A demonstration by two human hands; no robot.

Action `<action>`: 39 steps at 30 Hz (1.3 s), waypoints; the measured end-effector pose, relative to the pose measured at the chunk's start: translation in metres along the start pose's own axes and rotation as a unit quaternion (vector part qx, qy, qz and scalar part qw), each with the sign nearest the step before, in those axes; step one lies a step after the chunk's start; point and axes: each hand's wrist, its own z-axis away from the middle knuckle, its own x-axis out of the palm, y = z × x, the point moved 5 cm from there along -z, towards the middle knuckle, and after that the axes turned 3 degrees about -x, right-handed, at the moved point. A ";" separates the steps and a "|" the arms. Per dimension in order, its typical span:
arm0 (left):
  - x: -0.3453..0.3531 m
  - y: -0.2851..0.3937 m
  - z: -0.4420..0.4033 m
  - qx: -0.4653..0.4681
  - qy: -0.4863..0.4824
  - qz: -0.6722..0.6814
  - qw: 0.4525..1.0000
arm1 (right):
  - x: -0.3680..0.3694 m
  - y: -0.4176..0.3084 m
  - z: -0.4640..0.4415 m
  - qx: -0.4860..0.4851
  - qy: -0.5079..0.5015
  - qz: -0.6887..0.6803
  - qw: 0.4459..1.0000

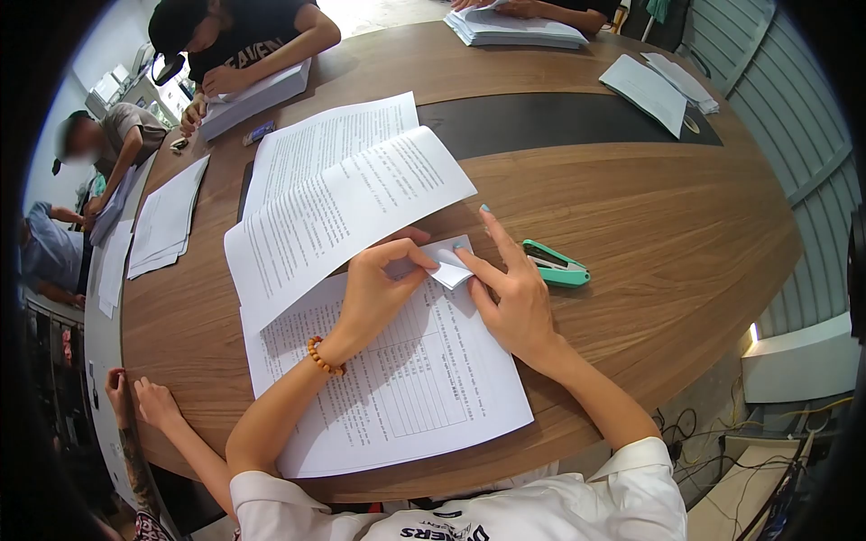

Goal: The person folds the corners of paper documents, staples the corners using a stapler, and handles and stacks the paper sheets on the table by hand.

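Observation:
My left hand (383,284), with a beaded bracelet (325,357) on its wrist, pinches the folded top corner (449,271) of a printed sheet. The sheet (424,397) lies on the table and carries text and a ruled table. My right hand (519,302) has its fingers spread, with fingertips touching the same corner. A second printed page (352,212) curls up behind my left hand and hides part of its fingers. Beyond that lies another printed page (334,135). Just right of my right hand rests a green stapler (556,265).
Paper stacks (170,216) lie at the left, with more papers (648,90) at the far right on a dark inlay (541,122). Across the table, a person (244,45) handles a thick stack (257,97). Another person's hand (158,403) rests at the left edge. Cables (713,442) hang lower right.

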 end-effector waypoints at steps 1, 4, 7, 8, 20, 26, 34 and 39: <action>0.000 0.000 0.000 0.000 -0.001 0.000 1.000 | 0.000 0.000 0.000 0.001 0.001 0.000 1.000; 0.000 -0.001 0.000 -0.021 -0.018 -0.020 0.999 | 0.000 -0.002 0.000 -0.006 0.008 0.010 1.000; -0.001 0.010 -0.001 -0.001 0.021 0.055 0.998 | 0.001 0.003 0.000 0.055 0.031 -0.048 0.997; -0.001 0.011 -0.001 -0.003 0.023 0.040 0.999 | 0.002 0.004 0.001 0.046 0.021 -0.038 0.998; -0.001 0.002 0.000 0.004 -0.005 -0.016 1.000 | 0.000 -0.001 -0.001 0.007 -0.006 0.047 0.999; -0.001 0.000 0.000 0.006 -0.005 -0.004 1.000 | 0.000 0.000 0.000 -0.003 0.007 0.036 0.999; -0.001 0.011 -0.001 -0.014 0.017 0.059 0.998 | 0.001 0.005 0.000 0.056 0.015 -0.035 0.998; 0.000 0.000 0.000 -0.043 -0.036 -0.012 0.998 | 0.003 0.006 0.000 0.036 -0.010 -0.020 0.999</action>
